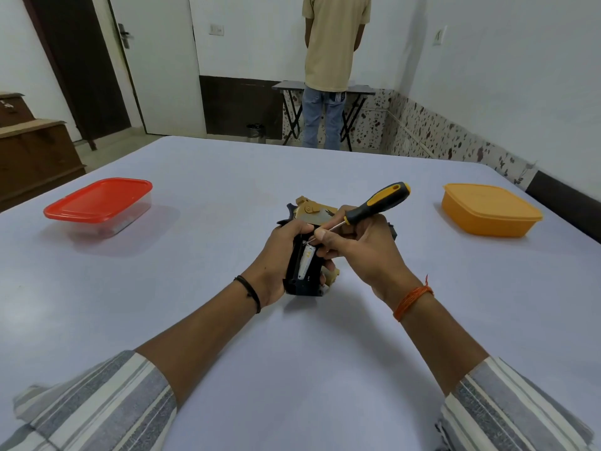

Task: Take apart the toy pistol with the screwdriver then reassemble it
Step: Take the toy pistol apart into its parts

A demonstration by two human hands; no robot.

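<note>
A black and gold toy pistol (307,216) is held just above the middle of the table. My left hand (281,255) grips its black handle, whose battery compartment lies open with a white battery (307,260) showing inside. My right hand (361,252) holds a screwdriver (377,203) with a black and yellow handle. Its thin metal shaft slants down to the left, and the tip touches the top end of the battery compartment. The pistol's barrel end is hidden behind my right hand.
A clear box with a red lid (100,203) stands at the left of the lilac table (227,320). An orange lidded box (487,209) stands at the right. A person (335,60) stands at a small folding table beyond the far edge, back turned.
</note>
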